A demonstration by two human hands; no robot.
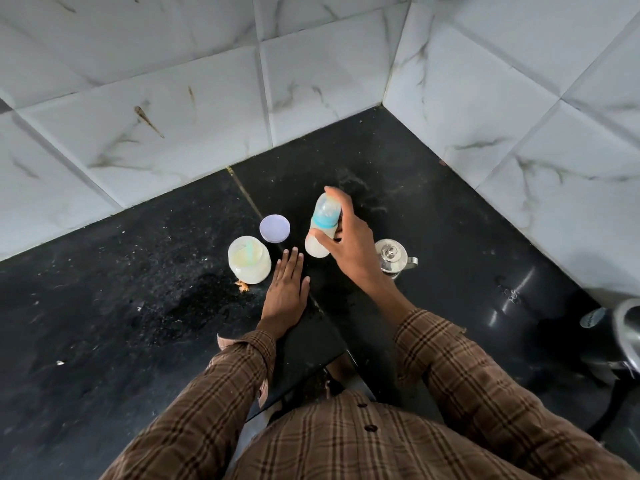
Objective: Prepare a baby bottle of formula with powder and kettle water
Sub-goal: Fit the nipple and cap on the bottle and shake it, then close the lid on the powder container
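My right hand (349, 244) grips a baby bottle (322, 225) above the black counter; the bottle has a clear cap, a teal ring and milky liquid in its lower part, and it tilts slightly. My left hand (287, 289) lies flat on the counter, fingers together, holding nothing. Just left of it stands an open jar of pale powder (248, 259) with a scoop inside. The jar's lilac lid (274, 228) lies on the counter behind it. A small steel kettle (393, 258) stands to the right, partly behind my right wrist.
The black stone counter (138, 306) meets white marble-tiled walls (173, 116) in a corner at the back right. A small orange scrap (242, 287) lies by the jar. A dark appliance with a metal rim (620, 337) sits at the right edge.
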